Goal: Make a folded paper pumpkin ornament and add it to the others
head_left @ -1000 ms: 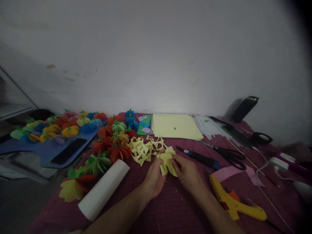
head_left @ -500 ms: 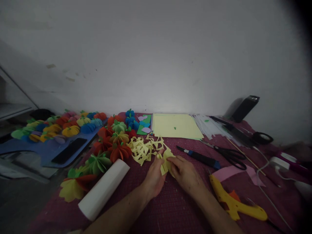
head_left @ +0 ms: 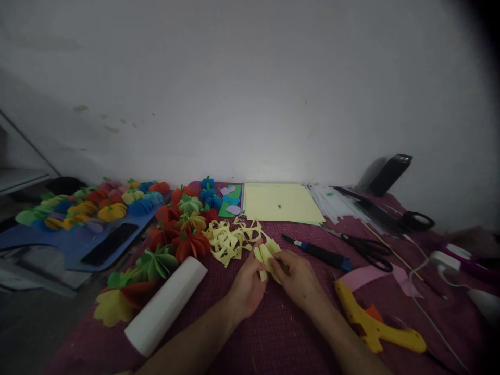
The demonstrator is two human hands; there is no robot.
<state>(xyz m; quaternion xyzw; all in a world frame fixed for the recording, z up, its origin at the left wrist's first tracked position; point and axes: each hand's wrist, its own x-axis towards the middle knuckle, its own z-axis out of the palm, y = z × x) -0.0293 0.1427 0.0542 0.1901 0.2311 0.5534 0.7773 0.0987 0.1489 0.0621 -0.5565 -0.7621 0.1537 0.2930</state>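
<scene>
Between my hands is a folded pale yellow paper piece (head_left: 266, 253), its layers fanning apart at the top. My left hand (head_left: 249, 285) grips its left side, thumb against the folds. Fingers of my right hand (head_left: 296, 275) pinch the right side; part of the paper is hidden behind them. Just beyond my left hand lies a heap of curled yellow paper scraps (head_left: 226, 239). A utility knife (head_left: 318, 252) with a dark blue handle rests past my right hand. Below my left forearm's outer side lies a white paper roll (head_left: 167, 304).
Colourful paper pumpkins crowd a blue board (head_left: 47, 245) and the table's left side. A yellow paper stack (head_left: 283, 200) lies at the back. On the right are black scissors (head_left: 369, 250), a yellow glue gun (head_left: 375, 325), a pink paper strip (head_left: 371, 276) and a white cable (head_left: 429, 312).
The folds of the yellow paper piece have shifted and stand closer together between my fingers. Both hands stay in nearly the same place.
</scene>
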